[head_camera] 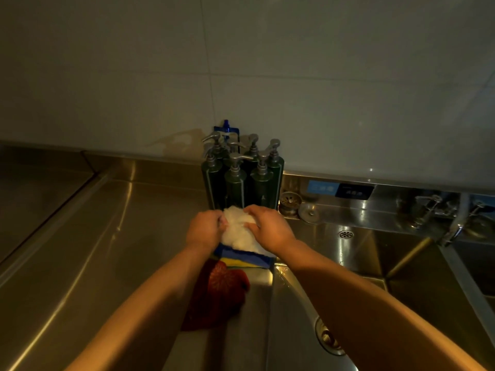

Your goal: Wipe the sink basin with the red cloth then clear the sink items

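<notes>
Beside the steel sink basin [401,277], the left hand [203,228] and right hand [270,228] grip a white fluffy cloth [238,232], fingers [253,209] curled around it. Nearer, the red cloth [222,290] lies crumpled on the surface [107,236], just beside a blue-and-yellow sponge [246,257].

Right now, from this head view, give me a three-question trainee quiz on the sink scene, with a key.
1. True or false: the left hand holds the red cloth.
2. Multiple choice: the right hand grips A) a plate, B) the white fluffy wad, C) a brush.
3. Fill in: the green pump bottles stand against the ___.
Key: 1 false, it lies on the steel counter beside the sink basin; 2 B; 3 wall.
</notes>
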Action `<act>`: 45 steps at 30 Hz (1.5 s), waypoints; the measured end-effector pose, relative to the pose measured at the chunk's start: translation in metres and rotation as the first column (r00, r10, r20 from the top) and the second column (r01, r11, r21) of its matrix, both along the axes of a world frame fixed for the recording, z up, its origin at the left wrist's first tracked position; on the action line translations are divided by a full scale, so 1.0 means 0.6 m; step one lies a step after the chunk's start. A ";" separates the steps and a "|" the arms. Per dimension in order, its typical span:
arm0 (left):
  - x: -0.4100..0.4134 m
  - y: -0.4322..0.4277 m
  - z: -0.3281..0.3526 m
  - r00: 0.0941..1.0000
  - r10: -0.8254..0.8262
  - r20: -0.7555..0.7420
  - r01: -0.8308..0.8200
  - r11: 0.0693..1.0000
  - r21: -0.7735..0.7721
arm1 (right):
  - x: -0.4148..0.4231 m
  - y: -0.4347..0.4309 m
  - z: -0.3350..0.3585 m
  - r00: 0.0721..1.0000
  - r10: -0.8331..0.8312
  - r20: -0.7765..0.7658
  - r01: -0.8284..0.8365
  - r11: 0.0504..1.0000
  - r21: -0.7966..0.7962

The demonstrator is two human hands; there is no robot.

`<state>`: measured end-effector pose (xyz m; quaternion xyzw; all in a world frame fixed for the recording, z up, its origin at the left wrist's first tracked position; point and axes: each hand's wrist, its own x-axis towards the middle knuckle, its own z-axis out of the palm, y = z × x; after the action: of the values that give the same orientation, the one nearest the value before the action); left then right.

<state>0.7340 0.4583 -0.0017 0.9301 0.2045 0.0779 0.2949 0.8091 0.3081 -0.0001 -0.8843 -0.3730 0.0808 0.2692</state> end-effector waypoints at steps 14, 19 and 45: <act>0.015 -0.003 -0.019 0.961 -0.257 -0.100 0.256 0.966 -0.031 | 0.027 -0.010 -0.029 1.000 -0.016 -0.014 0.016 1.000 0.017; 0.019 -0.012 -0.043 0.928 -0.290 -0.234 0.305 0.952 0.028 | 0.021 0.000 -0.028 0.999 0.039 0.005 -0.039 0.999 -0.028; -0.004 -0.003 -0.055 0.939 -0.310 -0.150 0.335 0.922 0.192 | -0.019 -0.032 -0.057 0.996 -0.055 0.066 0.059 0.997 -0.058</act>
<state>0.7319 0.4564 -0.0347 0.9803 0.0558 -0.0048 0.1892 0.7980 0.2891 -0.0345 -0.9043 -0.3536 0.0556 0.2327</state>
